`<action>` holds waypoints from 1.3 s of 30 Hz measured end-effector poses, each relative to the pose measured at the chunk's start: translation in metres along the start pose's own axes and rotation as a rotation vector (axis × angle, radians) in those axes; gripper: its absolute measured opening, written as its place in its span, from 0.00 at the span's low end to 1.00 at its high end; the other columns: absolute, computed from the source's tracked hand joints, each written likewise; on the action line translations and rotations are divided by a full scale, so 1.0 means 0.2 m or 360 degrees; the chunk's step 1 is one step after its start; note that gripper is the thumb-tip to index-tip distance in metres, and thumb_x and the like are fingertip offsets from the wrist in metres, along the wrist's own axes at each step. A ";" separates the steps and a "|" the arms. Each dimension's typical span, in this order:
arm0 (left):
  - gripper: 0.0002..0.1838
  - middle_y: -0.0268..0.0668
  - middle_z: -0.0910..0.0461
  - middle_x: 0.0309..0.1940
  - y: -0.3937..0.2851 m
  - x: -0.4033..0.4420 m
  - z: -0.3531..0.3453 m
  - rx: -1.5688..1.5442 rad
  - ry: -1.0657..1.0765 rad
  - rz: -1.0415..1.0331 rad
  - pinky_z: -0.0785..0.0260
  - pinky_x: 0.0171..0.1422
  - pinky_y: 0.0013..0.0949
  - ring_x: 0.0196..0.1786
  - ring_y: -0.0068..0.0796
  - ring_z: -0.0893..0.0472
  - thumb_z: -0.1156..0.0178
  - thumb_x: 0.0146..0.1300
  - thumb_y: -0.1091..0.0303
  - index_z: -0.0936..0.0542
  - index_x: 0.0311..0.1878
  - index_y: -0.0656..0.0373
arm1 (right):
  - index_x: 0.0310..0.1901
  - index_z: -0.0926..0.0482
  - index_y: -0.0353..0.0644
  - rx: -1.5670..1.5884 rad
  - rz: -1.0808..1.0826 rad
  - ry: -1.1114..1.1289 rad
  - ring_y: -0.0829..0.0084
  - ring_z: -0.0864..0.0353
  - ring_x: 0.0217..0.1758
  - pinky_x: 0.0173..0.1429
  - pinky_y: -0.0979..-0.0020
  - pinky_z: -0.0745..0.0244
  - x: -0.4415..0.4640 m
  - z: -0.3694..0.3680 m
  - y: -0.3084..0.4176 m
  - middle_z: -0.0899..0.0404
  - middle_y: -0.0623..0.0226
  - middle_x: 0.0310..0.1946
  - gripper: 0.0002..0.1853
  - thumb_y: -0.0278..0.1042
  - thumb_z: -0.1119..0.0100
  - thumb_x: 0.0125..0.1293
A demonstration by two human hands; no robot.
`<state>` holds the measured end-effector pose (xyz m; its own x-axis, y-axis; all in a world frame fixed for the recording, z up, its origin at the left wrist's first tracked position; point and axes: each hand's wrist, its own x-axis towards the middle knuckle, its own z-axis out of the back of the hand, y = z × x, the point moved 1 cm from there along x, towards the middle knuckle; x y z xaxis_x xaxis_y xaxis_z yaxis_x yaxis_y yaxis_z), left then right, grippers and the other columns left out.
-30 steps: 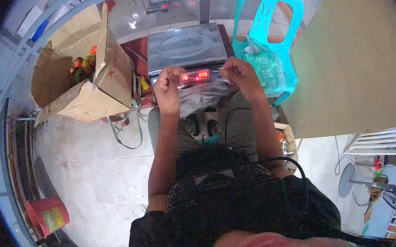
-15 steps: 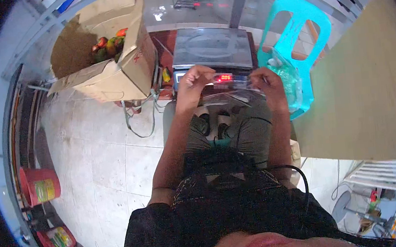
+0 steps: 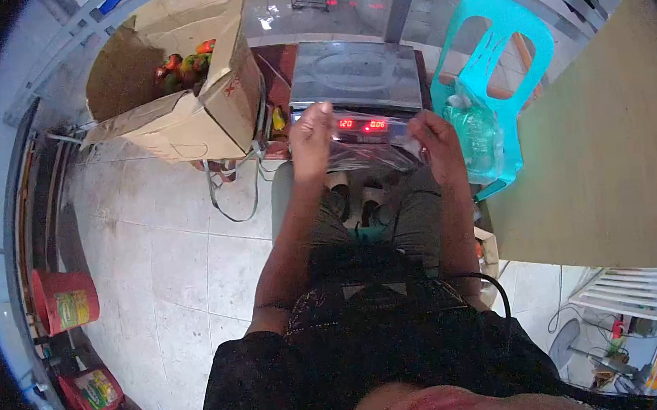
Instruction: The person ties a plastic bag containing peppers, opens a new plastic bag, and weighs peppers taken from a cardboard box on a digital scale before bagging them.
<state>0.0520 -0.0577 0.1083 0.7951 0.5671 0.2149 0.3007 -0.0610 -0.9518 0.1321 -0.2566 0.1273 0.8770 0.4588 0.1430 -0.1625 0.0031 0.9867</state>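
Note:
A clear plastic bag (image 3: pixel 371 156) is stretched between my two hands, above my lap. My left hand (image 3: pixel 311 143) pinches its left side with closed fingers. On the other side my right hand (image 3: pixel 439 143) has its fingers closed on the bag's right edge. Just beyond them sits a weighing scale (image 3: pixel 354 76) with a flat, grey, shiny top. Its red lit digits show between my hands, partly seen through the plastic.
At the left stands an open cardboard box (image 3: pixel 187 132) holding red, orange and green peppers (image 3: pixel 187 67). A turquoise plastic chair (image 3: pixel 498 38) at the right carries a bag of green plastic (image 3: pixel 474 136). A brown board (image 3: pixel 592 148) lies beyond it. Red pots (image 3: pixel 66 301) line the left wall.
My left hand has shifted slightly left and turned more upright. The bag is now spread tauter between my hands, and more of the scale's red digits show.

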 end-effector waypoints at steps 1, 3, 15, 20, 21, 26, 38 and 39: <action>0.17 0.23 0.34 0.20 0.01 0.01 0.02 0.0001 0.0036 -0.0051 0.46 0.29 0.22 0.25 0.11 0.37 0.50 0.72 0.59 0.29 0.27 0.56 | 0.26 0.27 0.45 -0.0082 0.0007 0.0041 0.89 0.43 0.19 0.23 0.82 0.50 -0.01 0.00 0.03 0.37 0.82 0.18 0.14 0.42 0.44 0.68; 0.17 0.23 0.33 0.21 0.04 0.05 0.06 -0.0001 0.0116 -0.0153 0.47 0.29 0.22 0.25 0.11 0.37 0.49 0.71 0.59 0.29 0.26 0.56 | 0.27 0.27 0.45 0.0001 0.0128 0.0054 0.88 0.43 0.18 0.23 0.81 0.49 0.01 0.00 0.00 0.36 0.82 0.18 0.14 0.42 0.45 0.68; 0.10 0.24 0.28 0.27 0.04 0.04 0.14 -0.0052 0.0083 -0.0049 0.41 0.37 0.21 0.30 0.13 0.32 0.47 0.69 0.61 0.26 0.34 0.55 | 0.38 0.22 0.38 0.0216 -0.0015 0.0101 0.85 0.32 0.26 0.29 0.80 0.37 0.00 -0.01 0.03 0.29 0.76 0.23 0.06 0.32 0.43 0.66; 0.10 0.24 0.31 0.24 0.00 0.05 0.12 -0.0087 0.0008 -0.0124 0.44 0.30 0.19 0.26 0.11 0.36 0.46 0.69 0.59 0.27 0.37 0.55 | 0.39 0.22 0.38 0.0127 0.0007 0.0103 0.84 0.32 0.28 0.32 0.81 0.36 0.00 0.01 -0.01 0.28 0.76 0.24 0.07 0.31 0.41 0.64; 0.11 0.24 0.32 0.24 0.00 0.05 0.13 -0.0033 -0.0002 -0.0091 0.45 0.28 0.18 0.25 0.11 0.37 0.46 0.69 0.58 0.27 0.37 0.55 | 0.38 0.22 0.38 0.0096 0.0021 0.0080 0.85 0.32 0.27 0.32 0.81 0.36 0.00 0.00 0.00 0.28 0.76 0.24 0.06 0.32 0.41 0.64; 0.12 0.23 0.32 0.21 0.08 0.10 0.21 0.0070 0.0036 -0.0254 0.51 0.16 0.17 0.17 0.09 0.40 0.47 0.69 0.55 0.28 0.34 0.52 | 0.30 0.26 0.41 -0.0014 0.0002 0.0041 0.85 0.35 0.23 0.29 0.80 0.40 0.00 -0.01 0.04 0.32 0.78 0.21 0.10 0.36 0.42 0.65; 0.13 0.23 0.32 0.22 -0.07 0.03 0.14 0.0017 0.0098 -0.0035 0.44 0.31 0.20 0.26 0.12 0.36 0.49 0.71 0.61 0.29 0.30 0.55 | 0.28 0.28 0.42 0.0179 0.0149 -0.0133 0.85 0.38 0.24 0.30 0.79 0.41 0.01 -0.06 0.02 0.34 0.78 0.21 0.13 0.38 0.48 0.70; 0.13 0.24 0.31 0.23 -0.08 0.03 0.12 -0.0035 0.0126 -0.0047 0.43 0.32 0.20 0.27 0.12 0.35 0.49 0.71 0.60 0.28 0.31 0.55 | 0.29 0.28 0.42 0.0156 0.0167 -0.0125 0.85 0.37 0.24 0.30 0.79 0.40 0.01 -0.04 0.01 0.33 0.78 0.22 0.12 0.38 0.48 0.70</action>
<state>0.0390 -0.0332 0.1189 0.8245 0.5024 0.2605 0.3355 -0.0634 -0.9399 0.1298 -0.2480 0.1283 0.8909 0.3809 0.2474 -0.2136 -0.1294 0.9683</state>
